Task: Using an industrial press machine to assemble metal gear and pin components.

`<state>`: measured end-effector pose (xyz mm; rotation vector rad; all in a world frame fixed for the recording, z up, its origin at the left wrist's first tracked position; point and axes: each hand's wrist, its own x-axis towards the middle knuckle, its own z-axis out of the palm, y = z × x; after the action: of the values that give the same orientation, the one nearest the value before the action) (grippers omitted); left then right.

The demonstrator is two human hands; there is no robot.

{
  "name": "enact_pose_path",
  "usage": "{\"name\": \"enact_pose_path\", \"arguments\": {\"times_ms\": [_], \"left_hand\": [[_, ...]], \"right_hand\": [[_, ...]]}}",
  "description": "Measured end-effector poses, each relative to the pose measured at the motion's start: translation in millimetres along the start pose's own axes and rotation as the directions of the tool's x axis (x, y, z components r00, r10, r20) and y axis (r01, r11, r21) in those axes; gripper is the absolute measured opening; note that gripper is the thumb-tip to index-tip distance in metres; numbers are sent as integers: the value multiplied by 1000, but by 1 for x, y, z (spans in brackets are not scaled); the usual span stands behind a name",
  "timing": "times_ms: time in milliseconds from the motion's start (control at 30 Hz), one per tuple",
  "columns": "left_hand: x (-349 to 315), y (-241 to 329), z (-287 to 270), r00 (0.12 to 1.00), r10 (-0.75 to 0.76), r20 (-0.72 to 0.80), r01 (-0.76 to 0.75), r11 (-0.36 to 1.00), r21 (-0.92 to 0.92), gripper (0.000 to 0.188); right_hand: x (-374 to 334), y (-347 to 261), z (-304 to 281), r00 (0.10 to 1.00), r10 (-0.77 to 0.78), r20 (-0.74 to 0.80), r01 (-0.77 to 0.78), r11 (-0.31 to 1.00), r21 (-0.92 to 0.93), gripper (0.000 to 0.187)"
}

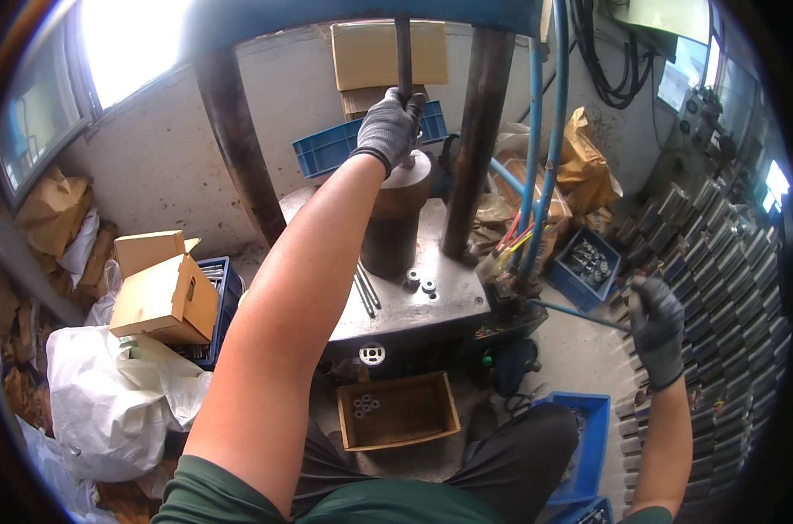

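My left hand (387,129), in a grey glove, reaches up to a dark vertical rod (403,54) that hangs from the blue beam of a press. Its fingers are closed round the rod's lower part, just above a thick metal cylinder (394,214). Part of the rod's lower end is hidden by the glove. Out to the right, my gloved right hand (656,330) is closed at the end of a long thin lever (581,315). On the steel press table (449,284), two small metal rings (428,286) and several thin rods (367,290) lie in front of the cylinder.
Dark posts (239,144) flank the cylinder. A wooden tray (399,412) with several rings stands below the table. Blue bins (586,266) with metal parts are at right, beside stacked metal bars (698,306). An open carton (165,297) and a white sack (99,393) stand left.
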<state>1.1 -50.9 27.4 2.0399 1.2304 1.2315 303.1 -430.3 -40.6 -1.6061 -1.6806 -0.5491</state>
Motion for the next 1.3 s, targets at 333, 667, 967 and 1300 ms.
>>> {"name": "enact_pose_path", "arguments": {"times_ms": [333,667,967,1300], "left_hand": [[4,-1,-1,999,49,6,-50,998,26,42],[4,-16,1,999,35,-21,-36,999,-40,40],[2,-5,3,1000,-2,-10,1,999,-43,39],[-2,-3,2,1000,22,8,-21,999,-39,39]], "right_hand": [[103,59,26,984,100,-150,-115,989,-97,16],[8,-7,-8,954,43,295,-15,995,-99,26],[-16,-29,-29,733,163,660,-158,985,-68,29],[-57,-27,-35,691,215,690,-231,970,-70,26]]}}
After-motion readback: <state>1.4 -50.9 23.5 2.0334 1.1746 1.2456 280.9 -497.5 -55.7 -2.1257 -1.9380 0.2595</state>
